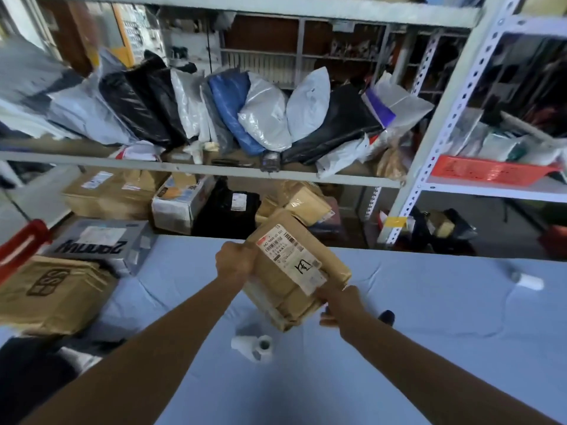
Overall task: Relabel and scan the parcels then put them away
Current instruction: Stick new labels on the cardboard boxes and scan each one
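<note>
A brown cardboard parcel point(325, 265) is held tilted above the pale blue table point(429, 332). A white shipping label point(291, 259) with barcodes and a black handwritten mark covers its upper face. My left hand point(234, 260) grips the parcel's left edge. My right hand point(340, 305) holds its lower right corner, with the fingers curled under it. A roll of white labels point(253, 348) lies on the table just below the parcel.
Several cardboard boxes point(52, 289) are stacked at the table's left edge. A second white roll point(527, 280) lies at the far right. Behind stands a metal shelf rack point(196, 168) packed with plastic mailer bags, with boxes on the level below. A small dark object point(387, 317) lies by my right wrist.
</note>
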A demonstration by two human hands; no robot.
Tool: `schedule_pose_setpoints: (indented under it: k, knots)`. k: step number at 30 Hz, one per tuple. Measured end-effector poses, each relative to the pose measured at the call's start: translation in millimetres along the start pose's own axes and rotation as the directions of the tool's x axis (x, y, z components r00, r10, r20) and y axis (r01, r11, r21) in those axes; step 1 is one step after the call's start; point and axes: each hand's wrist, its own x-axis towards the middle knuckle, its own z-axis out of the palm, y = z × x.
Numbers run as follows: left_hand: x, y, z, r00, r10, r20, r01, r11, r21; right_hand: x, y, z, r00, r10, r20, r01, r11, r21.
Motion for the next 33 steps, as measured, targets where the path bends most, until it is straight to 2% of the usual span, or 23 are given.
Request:
schedule_pose_setpoints:
  k: [2,3,5,7,9,12,13,16,18,20,21,23,24,26,28,33]
  knots:
    - [-7,2,9,0.992,0.117,0.047,-0.119,0.992,0.038,2,1,-28,0.980,-0.067,-0.187,0.023,0.974,-0.227]
    - [-11,3,14,0.983,0.167,0.074,-0.171,0.984,0.057,6,0,-43,0.961,-0.158,-0.229,0.073,0.938,-0.338]
    - [-18,1,22,0.963,0.236,0.133,-0.246,0.967,0.061,18,-2,-67,0.948,-0.308,-0.085,0.229,0.841,-0.491]
    - [-25,-2,29,0.938,0.282,0.202,-0.299,0.953,0.058,29,4,-79,0.961,-0.246,0.125,0.275,0.834,-0.478]
    - [-29,-10,39,0.918,0.288,0.273,-0.319,0.945,0.076,36,16,-81,0.955,-0.169,0.244,0.273,0.822,-0.499]
    - [-35,-21,54,0.893,0.271,0.359,-0.314,0.947,0.066,42,37,-79,0.935,-0.264,0.236,0.354,0.696,-0.625]
    - [-37,-22,59,0.886,0.268,0.378,-0.315,0.946,0.068,47,43,-80,0.932,-0.294,0.210,0.359,0.683,-0.636]
    - [-41,-24,71,0.873,0.284,0.397,-0.327,0.944,0.045,51,51,-88,0.941,-0.308,0.141,0.328,0.729,-0.600]
    - [-45,-26,78,0.885,0.261,0.386,-0.258,0.964,-0.060,56,53,-94,0.951,-0.297,0.083,0.288,0.761,-0.582]
    - [-51,-31,86,0.896,0.126,0.425,-0.045,0.980,-0.195,58,54,-99,0.957,-0.290,0.020,0.251,0.789,-0.560]
    - [-53,-37,90,0.880,0.022,0.474,0.082,0.977,-0.197,60,56,-101,0.958,-0.288,-0.005,0.239,0.806,-0.542]
    - [-60,-50,96,0.773,-0.170,0.611,0.284,0.954,-0.093,66,59,-104,0.961,-0.273,-0.034,0.217,0.830,-0.514]
    - [-61,-57,101,0.708,-0.208,0.675,0.331,0.942,-0.057,69,60,-105,0.963,-0.267,-0.035,0.214,0.837,-0.504]
    - [-63,-64,107,0.631,-0.188,0.753,0.342,0.938,-0.053,73,60,-109,0.963,-0.270,-0.019,0.225,0.838,-0.498]
    - [-64,-69,114,0.606,-0.153,0.780,0.328,0.942,-0.071,75,62,-112,0.959,-0.282,-0.008,0.242,0.838,-0.490]
    - [-68,-77,122,0.559,-0.104,0.822,0.421,0.891,-0.173,76,76,-116,0.958,-0.285,0.026,0.269,0.866,-0.421]
